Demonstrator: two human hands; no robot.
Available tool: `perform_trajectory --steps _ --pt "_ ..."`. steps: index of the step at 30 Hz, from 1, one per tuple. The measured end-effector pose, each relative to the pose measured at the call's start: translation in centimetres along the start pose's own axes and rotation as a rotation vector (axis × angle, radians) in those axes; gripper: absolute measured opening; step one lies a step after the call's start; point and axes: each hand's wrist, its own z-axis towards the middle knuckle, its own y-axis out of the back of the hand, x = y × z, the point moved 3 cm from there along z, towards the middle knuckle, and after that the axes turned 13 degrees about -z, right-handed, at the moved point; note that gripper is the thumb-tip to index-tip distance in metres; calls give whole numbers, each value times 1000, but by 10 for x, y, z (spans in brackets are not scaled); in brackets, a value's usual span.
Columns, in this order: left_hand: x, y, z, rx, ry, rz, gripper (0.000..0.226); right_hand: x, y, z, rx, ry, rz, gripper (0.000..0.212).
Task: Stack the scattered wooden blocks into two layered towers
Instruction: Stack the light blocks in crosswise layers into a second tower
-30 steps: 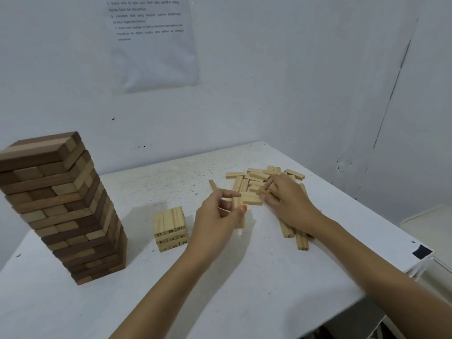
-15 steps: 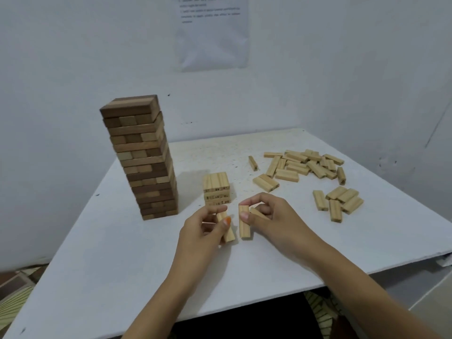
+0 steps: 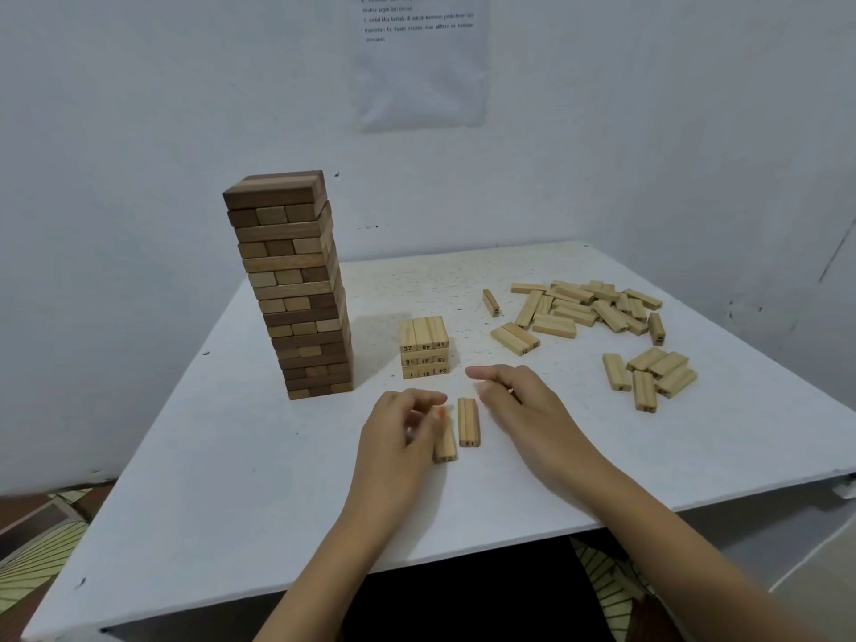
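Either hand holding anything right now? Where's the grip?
Left hand pinches a small block at its far end, though blurred. Right hand holds nothing; second block lies free between them.

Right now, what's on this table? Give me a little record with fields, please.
Surface: white table set in a wall corner
Tall stack: dark tower, rear left, many layers
Short stack: light tower, three layers showing, numbers on the block ends, right of the tall one
Loose pieces: scattered blocks, rear right
In front: free block and near block lie side by side
Left hand: left hand over the near block, grip blurred
Right hand: right hand just right of the free block, blurred
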Motion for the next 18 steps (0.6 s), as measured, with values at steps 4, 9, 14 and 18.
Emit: perform_trajectory --steps 4,9,14,18 --pt "0 4 4 108 85 -55 29 -3 1 -2 -72 19 56 32" --pt "3 3 9 173 44 13 32 -8 4 -4 -284 -10 13 17" --pt "10 -3 12 211 16 51 37 -7 1 -4 -386 35 -139 15" --pt "10 -7 11 190 -37 64 36 -3 2 -10 -335 24 -70 16"
